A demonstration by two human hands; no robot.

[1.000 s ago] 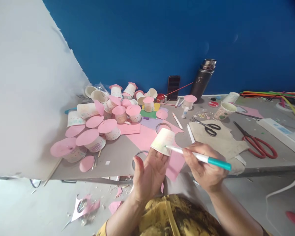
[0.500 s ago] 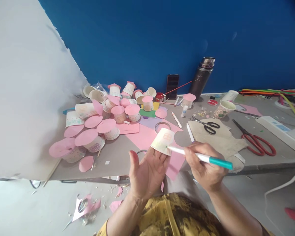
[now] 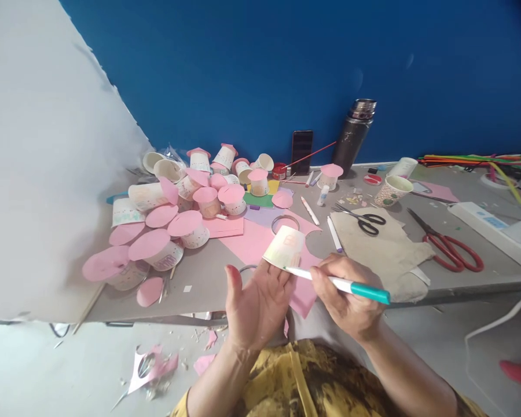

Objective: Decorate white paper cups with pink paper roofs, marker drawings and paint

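A small white paper cup (image 3: pixel 285 245), upside down and tilted, sits over the fingers of my left hand (image 3: pixel 257 307). Its fingertips are hidden inside the cup and the thumb sticks out to the side. Faint orange window-like lines and a pale green patch show on the cup's wall. My right hand (image 3: pixel 349 298) grips a white felt-tip pen (image 3: pixel 339 283) with a teal end. The pen's tip touches the cup near its lower rim.
Several cups with pink paper discs (image 3: pixel 184 223) crowd the table's left side. Pink paper (image 3: pixel 256 243) lies behind the hands. To the right are black scissors (image 3: pixel 367 219), red-handled scissors (image 3: pixel 449 246), a cloth (image 3: pixel 380 260) and a power strip (image 3: pixel 495 231). A dark flask (image 3: pixel 352 139) stands by the blue wall.
The pen tip has moved left and slightly down along the cup's lower edge, my right hand going with it. The whole view has shifted a little.
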